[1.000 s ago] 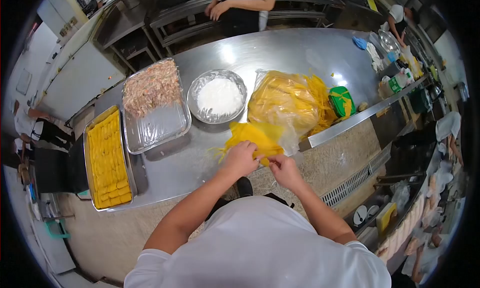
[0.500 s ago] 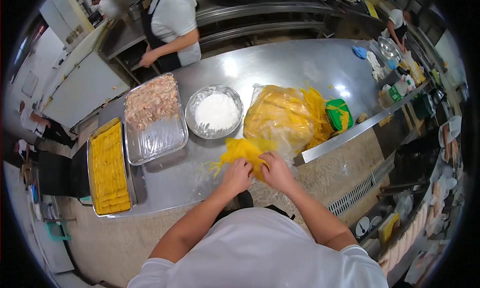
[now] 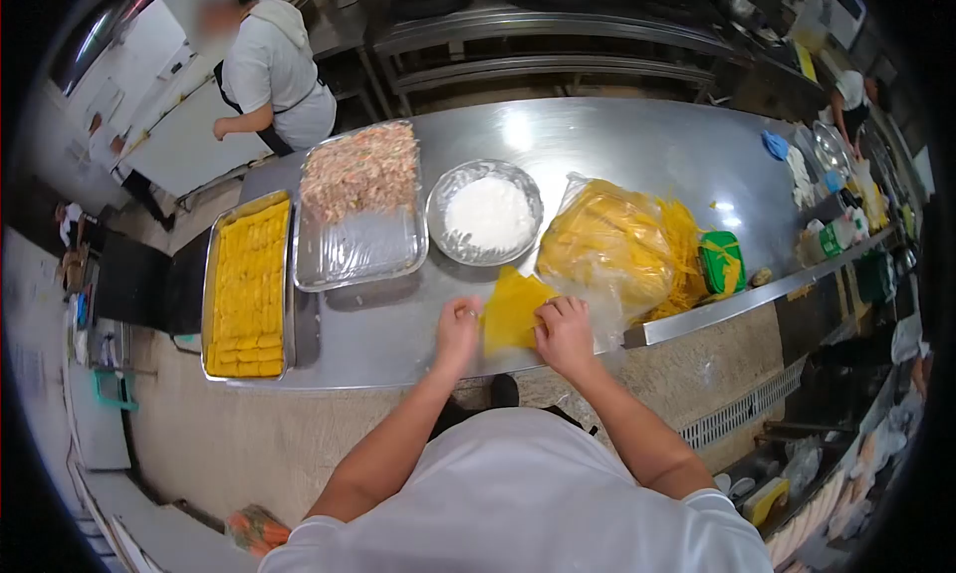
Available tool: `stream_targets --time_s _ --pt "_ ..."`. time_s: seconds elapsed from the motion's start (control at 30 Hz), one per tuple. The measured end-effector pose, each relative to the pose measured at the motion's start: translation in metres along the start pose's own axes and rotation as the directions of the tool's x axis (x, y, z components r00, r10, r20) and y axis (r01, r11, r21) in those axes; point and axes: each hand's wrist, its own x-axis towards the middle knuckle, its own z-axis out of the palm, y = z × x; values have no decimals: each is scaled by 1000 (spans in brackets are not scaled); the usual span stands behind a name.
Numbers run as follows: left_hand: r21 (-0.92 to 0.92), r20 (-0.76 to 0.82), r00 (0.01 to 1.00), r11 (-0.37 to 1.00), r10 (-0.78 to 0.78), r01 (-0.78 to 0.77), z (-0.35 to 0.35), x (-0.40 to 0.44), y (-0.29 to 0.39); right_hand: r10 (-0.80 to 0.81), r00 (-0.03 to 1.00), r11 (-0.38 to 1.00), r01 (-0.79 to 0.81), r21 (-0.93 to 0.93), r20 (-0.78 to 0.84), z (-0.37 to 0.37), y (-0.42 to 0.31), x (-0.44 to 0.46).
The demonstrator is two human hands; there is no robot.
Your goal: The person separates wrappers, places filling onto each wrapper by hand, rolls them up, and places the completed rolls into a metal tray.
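Observation:
A thin yellow wrapper sheet (image 3: 513,312) lies at the table's front edge between my hands. My right hand (image 3: 565,332) pinches its right side, fingers curled over it. My left hand (image 3: 458,332) is closed by the sheet's left edge; what its fingertips hold, if anything, is too small to make out. Just behind and to the right sits a clear plastic bag (image 3: 607,242) with a stack of yellow wrappers, loose shreds (image 3: 682,239) spilling from its right side. A steel bowl (image 3: 438,236) of white paste or flour stands behind my left hand.
To the left are a plastic-lined tray (image 3: 360,262) with minced filling and a metal tray (image 3: 208,304) of yellow rolls. A green container (image 3: 721,261) stands right of the bag. Bottles and cloths crowd the table's right end. A co-worker (image 3: 274,75) stands across the table.
The yellow wrapper, bunched with ragged strips before, now lies flatter with a pointed top. My left hand has moved apart from my right. My view has shifted and the co-worker has turned.

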Motion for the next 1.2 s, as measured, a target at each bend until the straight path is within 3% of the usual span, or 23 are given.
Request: stream_targets --time_s 0.03,0.13,0.23,0.33,0.43,0.53,0.63,0.73,0.83,0.93,1.03,1.13,1.2 --pt "-217 55 929 903 -367 370 -8 1 14 -22 1000 1000 22 15 -16 3 -6 2" --pt "-205 163 873 850 -460 486 -21 -8 47 -137 988 988 141 67 -74 17 -21 8" --pt "-69 337 902 948 -271 310 -57 30 -1 -200 971 969 216 119 -129 31 -54 20" --pt "-172 171 979 974 -114 144 -83 22 3 -232 967 960 246 137 -110 42 -78 31" --pt "123 8 999 992 38 -38 -134 15 11 -348 932 919 361 160 -106 65 -109 40" --pt "256 -62 996 966 62 -44 -194 16 -7 -435 900 888 431 160 -7 104 -140 39" --pt "646 -125 976 761 180 -58 -243 7 -23 -421 817 905 409 119 393 132 -157 31" --pt "519 -125 989 855 80 -4 -268 -4 -31 -398 851 917 368 152 343 129 -172 24" --pt "571 -125 974 816 188 -84 -281 -8 -39 -270 924 960 237 148 272 137 -179 21" --pt "646 -70 948 739 309 -193 -291 -12 -40 -158 914 983 181 -28 374 143 -184 25" --pt "752 -41 880 594 473 -285 -303 -17 -46 -74 921 995 93 -31 384 143 -184 35" --pt "541 -153 920 810 360 -226 -318 -13 -58 46 989 992 -62 112 140 126 -177 54" --pt "512 -181 883 808 433 -291 -325 -12 -63 156 980 975 -173 139 124 107 -172 69"
